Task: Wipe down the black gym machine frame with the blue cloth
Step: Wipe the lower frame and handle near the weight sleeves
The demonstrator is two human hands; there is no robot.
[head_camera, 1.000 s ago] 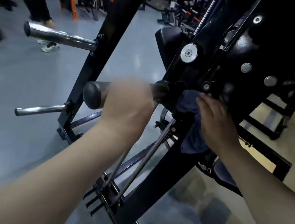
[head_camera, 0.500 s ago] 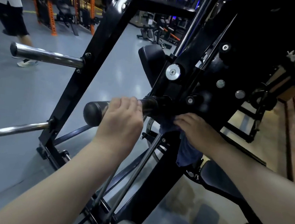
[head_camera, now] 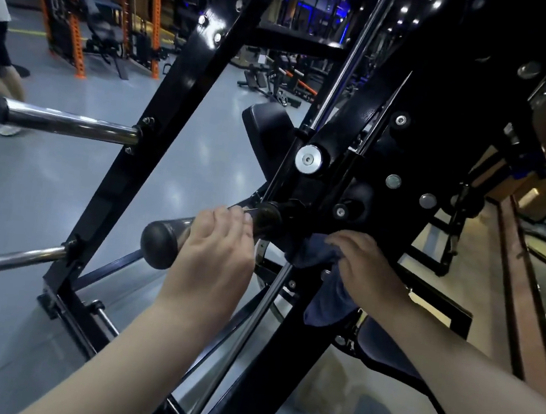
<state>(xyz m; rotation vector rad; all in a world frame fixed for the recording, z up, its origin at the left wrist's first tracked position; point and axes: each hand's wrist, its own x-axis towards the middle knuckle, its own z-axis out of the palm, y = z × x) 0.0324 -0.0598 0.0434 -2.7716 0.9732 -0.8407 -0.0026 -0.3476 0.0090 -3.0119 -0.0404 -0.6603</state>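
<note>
Since a second ago the right hand (head_camera: 365,269) has slid the cloth (head_camera: 327,282) down the frame (head_camera: 284,356) to just below the peg (head_camera: 192,234) joint; the left hand (head_camera: 213,261), then blurred in motion, has settled on the peg. Judgement: the left hand braces while wiping works down the joint area.

Left fingers are curled together around the peg. Right fingers lie flat, slightly spread, pressing the cloth against the frame.

The cloth sits right of the peg's inner end, its loose tail hanging down. The frame beam's long axis runs diagonally, lower left to upper right.
</note>
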